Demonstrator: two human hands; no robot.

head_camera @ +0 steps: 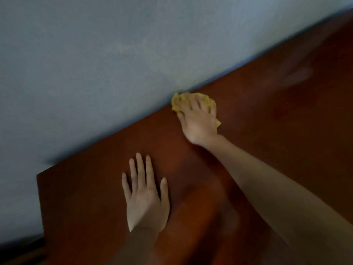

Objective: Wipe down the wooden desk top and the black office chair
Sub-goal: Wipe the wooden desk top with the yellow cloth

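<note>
The reddish-brown wooden desk top [267,131] fills the lower right of the head view and runs along a wall. My right hand [197,121] reaches to the desk's far edge and presses a crumpled yellow cloth [205,99] onto the wood, with its fingers curled over the cloth right where desk meets wall. My left hand [146,196] lies flat on the desk nearer to me, fingers straight and spread, holding nothing. The black office chair is not in view.
A pale blue-grey wall [114,64] stands directly behind the desk. The desk's left end [38,188] is at the lower left, with dark floor below it. A faint pale smear shows on the wood at the far right [298,75].
</note>
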